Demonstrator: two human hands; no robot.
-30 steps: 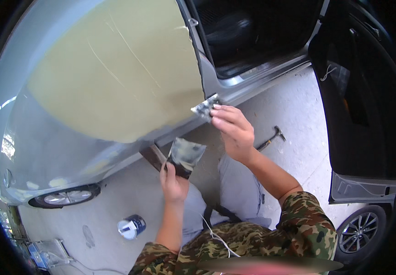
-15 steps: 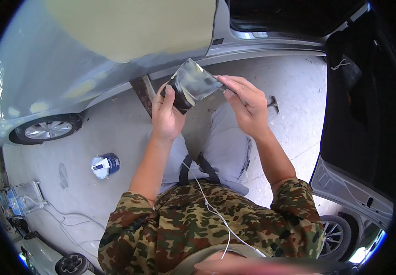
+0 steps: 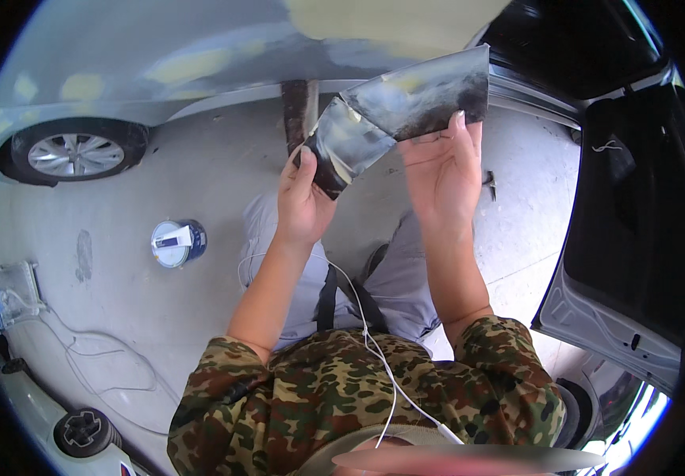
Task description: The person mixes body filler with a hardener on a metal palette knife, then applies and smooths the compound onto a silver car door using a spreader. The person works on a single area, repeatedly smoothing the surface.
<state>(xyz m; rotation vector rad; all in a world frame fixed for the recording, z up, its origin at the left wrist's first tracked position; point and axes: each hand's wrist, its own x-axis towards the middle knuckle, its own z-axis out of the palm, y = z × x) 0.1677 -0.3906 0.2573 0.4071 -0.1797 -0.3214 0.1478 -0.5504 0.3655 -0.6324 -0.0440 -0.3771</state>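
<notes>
My left hand (image 3: 301, 202) is closed on a small flat filler spreader (image 3: 352, 147), dark at its grip and smeared with cream and grey paste. My right hand (image 3: 447, 178) grips a wider spreader (image 3: 422, 91), pinned under the thumb with the fingers behind it. Grey and pale smears cover its face, and its lower corner is black. The wider blade's lower left edge meets the upper right edge of the small one. Both are held up in front of the silver-grey car body (image 3: 223, 47), which carries a cream filler patch (image 3: 406, 20).
A blue tin (image 3: 191, 246) with a white tube (image 3: 174, 238) on its lid stands on the floor at left. A car wheel (image 3: 76, 155) is at far left. An open car door (image 3: 596, 309) fills the right side. A hammer-like tool (image 3: 491, 185) lies right of my legs.
My right hand has turned palm up and swung the wide spreader, seen edge-on before, flat to view. Both hands now appear farther right against the car; the view has shifted.
</notes>
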